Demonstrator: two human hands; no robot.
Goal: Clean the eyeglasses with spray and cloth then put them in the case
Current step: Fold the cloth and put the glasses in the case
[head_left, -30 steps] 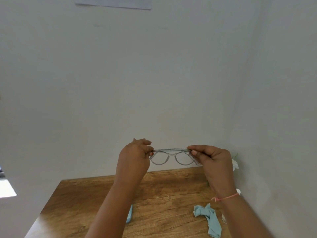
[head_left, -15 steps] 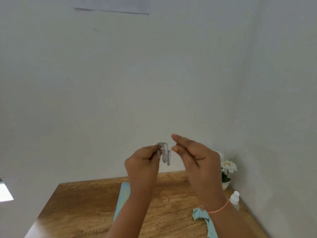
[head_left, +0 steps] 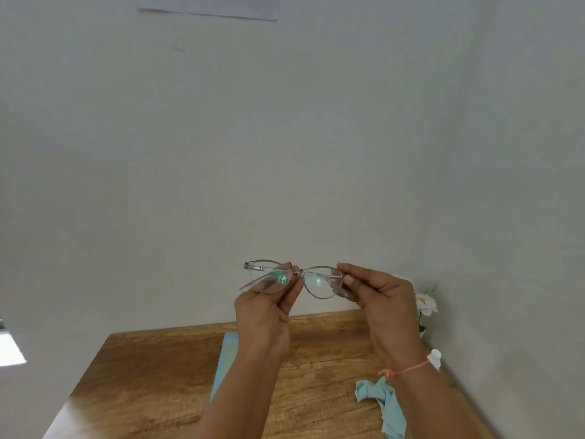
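Observation:
Clear-framed eyeglasses are held up in the air above the wooden table, lenses facing me with green reflections. My left hand pinches the frame near the bridge and the left lens. My right hand pinches the right end of the frame. One temple arm sticks out to the left. A light blue case lies on the table, mostly hidden behind my left forearm. The crumpled light blue cloth lies at the right. The white spray bottle top peeks out behind my right wrist.
A small pot of white flowers stands in the back right corner against the wall. White walls close off the table at the back and right. A sheet of paper hangs high on the back wall.
Half a second ago the glasses were edge-on, held by my left hand with my right hand loose beside them. Now they face me, spread wide, and both hands pinch the frame.

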